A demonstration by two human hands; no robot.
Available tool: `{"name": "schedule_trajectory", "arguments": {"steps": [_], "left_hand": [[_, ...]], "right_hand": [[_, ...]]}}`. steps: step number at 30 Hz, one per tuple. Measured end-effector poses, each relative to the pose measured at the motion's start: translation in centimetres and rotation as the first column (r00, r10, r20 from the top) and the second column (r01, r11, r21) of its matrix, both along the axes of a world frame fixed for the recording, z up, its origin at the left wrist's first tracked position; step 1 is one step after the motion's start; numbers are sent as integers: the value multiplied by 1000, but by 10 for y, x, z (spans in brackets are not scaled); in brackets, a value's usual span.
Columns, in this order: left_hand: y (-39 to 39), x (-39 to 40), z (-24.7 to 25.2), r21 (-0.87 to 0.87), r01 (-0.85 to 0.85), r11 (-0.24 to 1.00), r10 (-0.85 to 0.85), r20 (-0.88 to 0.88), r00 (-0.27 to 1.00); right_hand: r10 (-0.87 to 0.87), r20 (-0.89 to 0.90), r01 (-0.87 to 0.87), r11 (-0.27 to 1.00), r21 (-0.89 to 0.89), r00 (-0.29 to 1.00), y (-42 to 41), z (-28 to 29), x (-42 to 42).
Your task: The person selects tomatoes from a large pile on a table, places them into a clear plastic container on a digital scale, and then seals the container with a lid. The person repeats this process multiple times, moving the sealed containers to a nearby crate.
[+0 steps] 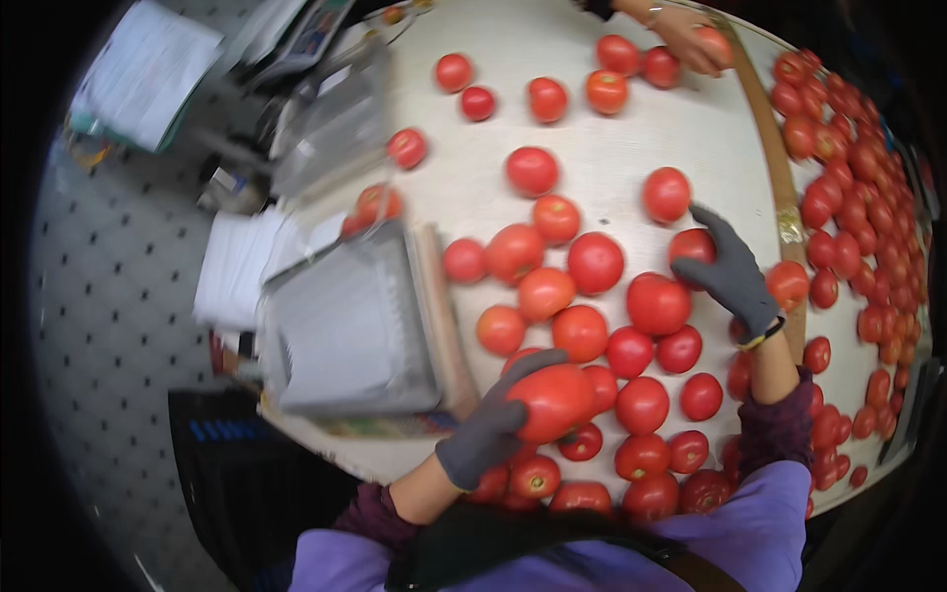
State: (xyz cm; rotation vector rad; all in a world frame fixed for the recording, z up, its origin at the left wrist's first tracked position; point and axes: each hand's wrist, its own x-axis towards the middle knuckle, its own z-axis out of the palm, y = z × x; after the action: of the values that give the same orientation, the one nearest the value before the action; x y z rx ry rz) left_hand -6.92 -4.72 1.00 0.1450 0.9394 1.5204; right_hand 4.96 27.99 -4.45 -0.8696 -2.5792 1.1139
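Observation:
My left hand (488,422), in a grey glove, grips a large red tomato (555,403) above other tomatoes near the table's front. The far side of its fingers is hidden behind the fruit. Farther right, my right hand (729,274), gloved the same way, has its thumb and fingers around a smaller red tomato (692,247). Just beyond those fingertips lies another tomato (666,194). Between my hands, loose tomatoes such as a big lobed one (658,303) and a round one (595,263) rest on the pale tabletop (473,200).
A brown divider strip (766,126) runs along the right, with a dense heap of tomatoes (865,200) past it. At left stand a grey plastic-lined box (355,333), a second grey one (333,126) and white papers (240,266). Another person's hand (688,37) holds a tomato (715,47) at the far edge.

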Motion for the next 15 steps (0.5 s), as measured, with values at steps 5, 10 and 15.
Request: {"name": "schedule_trajectory", "arguments": {"steps": [5, 10, 15], "left_hand": [[-60, -18, 65, -39, -29, 999, 17, -283, 959], [-166, -75, 72, 97, -523, 847, 380, -799, 467], [-207, -131, 63, 20, -737, 675, -185, -963, -195]], "right_hand": [[-157, -44, 146, 972, -182, 987, 33, -50, 7], [-578, -156, -105, 120, -987, 801, -29, 24, 0], [-120, -541, -479, 333, -812, 833, -188, 115, -86]]}}
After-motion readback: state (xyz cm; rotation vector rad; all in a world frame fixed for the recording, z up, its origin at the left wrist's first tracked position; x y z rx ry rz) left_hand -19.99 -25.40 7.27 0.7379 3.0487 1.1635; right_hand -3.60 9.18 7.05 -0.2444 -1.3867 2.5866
